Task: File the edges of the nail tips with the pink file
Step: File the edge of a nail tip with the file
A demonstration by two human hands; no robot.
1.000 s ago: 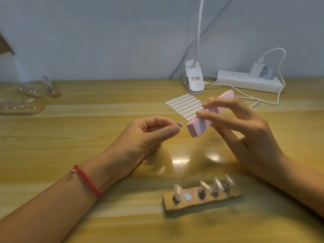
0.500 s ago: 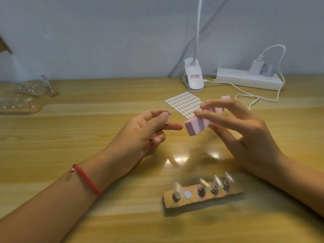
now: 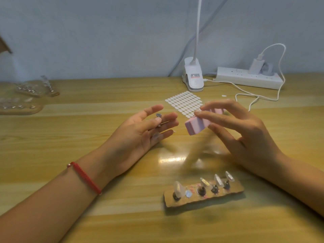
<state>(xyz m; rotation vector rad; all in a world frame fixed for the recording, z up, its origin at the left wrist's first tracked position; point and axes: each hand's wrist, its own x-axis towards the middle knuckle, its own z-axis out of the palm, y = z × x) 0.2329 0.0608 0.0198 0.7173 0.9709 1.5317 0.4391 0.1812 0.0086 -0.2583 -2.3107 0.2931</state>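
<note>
The right hand (image 3: 245,137) is gripping the pink file (image 3: 198,126) over the table's (image 3: 87,137) middle. The left hand (image 3: 138,132), fingers spread, is pinching a small nail tip (image 3: 158,115) under its thumb. Near the front edge a cardboard strip (image 3: 235,190) is holding 4 clear tips (image 3: 178,187) upright, and the lamp clip's (image 3: 193,76) label is showing print too small to read.

No legible text; lamp clip label (image 3: 195,76) too blurred.
</note>
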